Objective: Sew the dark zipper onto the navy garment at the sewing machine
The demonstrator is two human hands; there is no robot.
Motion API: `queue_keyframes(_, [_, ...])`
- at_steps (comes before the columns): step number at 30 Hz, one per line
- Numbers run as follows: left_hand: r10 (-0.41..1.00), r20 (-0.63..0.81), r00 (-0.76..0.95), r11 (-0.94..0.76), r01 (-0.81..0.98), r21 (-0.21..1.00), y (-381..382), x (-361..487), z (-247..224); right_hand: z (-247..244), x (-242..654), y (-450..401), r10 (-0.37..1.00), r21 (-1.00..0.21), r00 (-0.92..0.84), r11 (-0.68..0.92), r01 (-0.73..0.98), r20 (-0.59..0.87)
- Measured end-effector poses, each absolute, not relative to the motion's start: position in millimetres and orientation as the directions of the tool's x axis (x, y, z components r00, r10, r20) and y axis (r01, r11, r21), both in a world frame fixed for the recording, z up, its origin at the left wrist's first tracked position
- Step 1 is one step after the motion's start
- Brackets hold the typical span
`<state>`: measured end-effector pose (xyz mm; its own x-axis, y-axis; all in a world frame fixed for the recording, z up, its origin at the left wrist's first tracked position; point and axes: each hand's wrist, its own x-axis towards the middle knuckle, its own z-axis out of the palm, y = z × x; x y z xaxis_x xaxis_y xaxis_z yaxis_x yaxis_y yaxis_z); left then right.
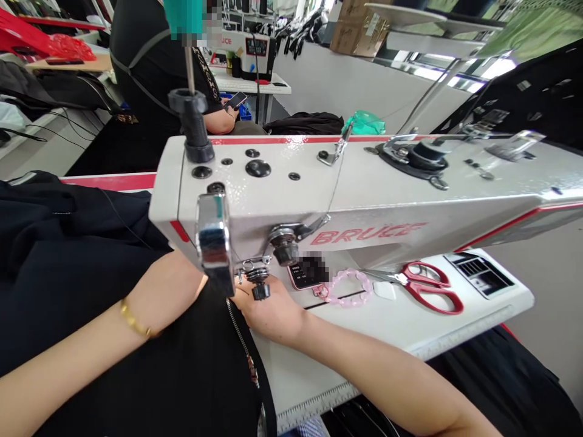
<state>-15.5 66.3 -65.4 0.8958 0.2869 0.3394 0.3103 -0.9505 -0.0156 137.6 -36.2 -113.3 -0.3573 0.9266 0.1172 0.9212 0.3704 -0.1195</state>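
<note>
A white sewing machine [255, 194] with red lettering stands across the view. Under its head lies black cloth [191, 364], with a metal-toothed zipper [239, 331] along its right part. My left hand [166, 282], a gold bracelet at the wrist, rests on the cloth left of the needle area; its fingers are mostly hidden behind the machine's head. On the other side, my right hand [271, 309] is at the zipper's upper end, beside the thread tension dial [260, 285]. Its fingertips are covered too, so I cannot see what they grip.
Red-handled scissors [432, 288], a pink bead bracelet [348, 288] and a phone-like device [307, 271] lie on the machine bed [319, 358], right of my hands. Dark cloth [501, 376] hangs beyond the table's right edge. A person in black [146, 79] sits behind the machine, holding a phone [235, 100].
</note>
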Motion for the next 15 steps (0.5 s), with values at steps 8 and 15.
queue_keyframes(8, [0.193,0.308,0.932,-0.954,0.251,-0.162,48,-35,-104,-112,139,-40,0.914,-0.11,-0.376,0.394,0.913,0.156])
queue_keyframes(15, [0.204,0.336,0.919,-0.964,0.248,-0.094,51,-29,-101,-109,138,-43,0.916,-0.085,-0.367,0.384,0.92,0.161])
